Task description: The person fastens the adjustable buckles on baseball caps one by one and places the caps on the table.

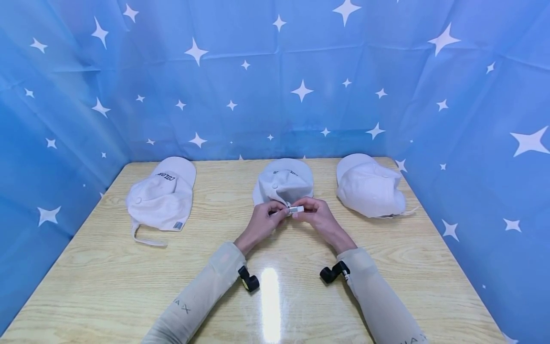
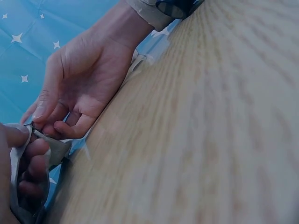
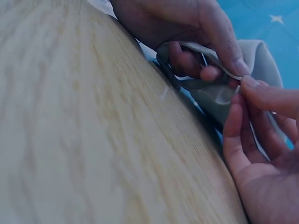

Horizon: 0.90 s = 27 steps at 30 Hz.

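Note:
A white baseball cap [image 1: 285,179] with dark lettering lies in the middle of the table, its brim toward the back curtain. Both hands meet at its rear edge. My left hand [image 1: 267,220] pinches the cap's back edge, and in the right wrist view its fingers curl inside the back opening. The right hand [image 1: 318,217] pinches the light strap [image 1: 297,209] between thumb and fingers, its tips right beside the left thumb. In the left wrist view, the cap's fabric [image 2: 58,148] hangs under the right fingers. The strap's fastening is mostly hidden by fingertips.
Another white cap [image 1: 159,196] lies on the left with its strap [image 1: 148,242] hanging loose toward me. A third white cap [image 1: 371,188] sits on the right near the table edge. Blue starry curtain [image 1: 240,81] encloses the wooden table [image 1: 172,282] at the back and sides.

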Tool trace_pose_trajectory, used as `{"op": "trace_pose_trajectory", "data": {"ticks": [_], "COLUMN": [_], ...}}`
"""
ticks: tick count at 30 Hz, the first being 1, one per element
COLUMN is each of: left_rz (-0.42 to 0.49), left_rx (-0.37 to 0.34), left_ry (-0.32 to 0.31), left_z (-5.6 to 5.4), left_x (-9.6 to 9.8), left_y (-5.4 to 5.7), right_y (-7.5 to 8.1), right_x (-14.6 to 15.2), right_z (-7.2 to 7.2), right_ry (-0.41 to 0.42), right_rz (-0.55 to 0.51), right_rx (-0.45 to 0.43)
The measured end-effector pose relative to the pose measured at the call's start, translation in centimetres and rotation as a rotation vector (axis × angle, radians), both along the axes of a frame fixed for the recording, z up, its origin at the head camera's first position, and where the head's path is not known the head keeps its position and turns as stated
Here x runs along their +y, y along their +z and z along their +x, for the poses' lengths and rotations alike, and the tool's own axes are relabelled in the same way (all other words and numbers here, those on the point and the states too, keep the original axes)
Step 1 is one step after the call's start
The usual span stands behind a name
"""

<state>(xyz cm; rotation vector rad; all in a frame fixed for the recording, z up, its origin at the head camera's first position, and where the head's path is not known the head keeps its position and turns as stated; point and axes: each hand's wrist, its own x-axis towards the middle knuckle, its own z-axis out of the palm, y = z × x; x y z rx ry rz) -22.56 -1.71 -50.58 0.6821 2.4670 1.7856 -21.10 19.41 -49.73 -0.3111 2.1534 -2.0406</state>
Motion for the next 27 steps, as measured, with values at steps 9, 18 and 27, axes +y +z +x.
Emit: {"op": "trace_pose_trajectory", "data": {"ticks": [9,18,27], "left_rz": [0.039,-0.006,0.007], "left_rx": [0.032,0.02,0.032], "left_ry": [0.04,0.027,0.036], "left_z": [-0.09,0.09,0.11], "left_x": [-0.06,-0.09,-0.07], "left_y": [-0.11,0.02,0.04], "right_y": [-0.03,0.24,0.23], "right_x": [0.0,-0.14,-0.15], "right_z": [-0.02,0.06,0.1], "right_ry": [-0.038,-0.02,-0.048], "right_rz": [-0.014,-0.016,-0.002], "right_rx": [-0.015,-0.006,-0.015]}}
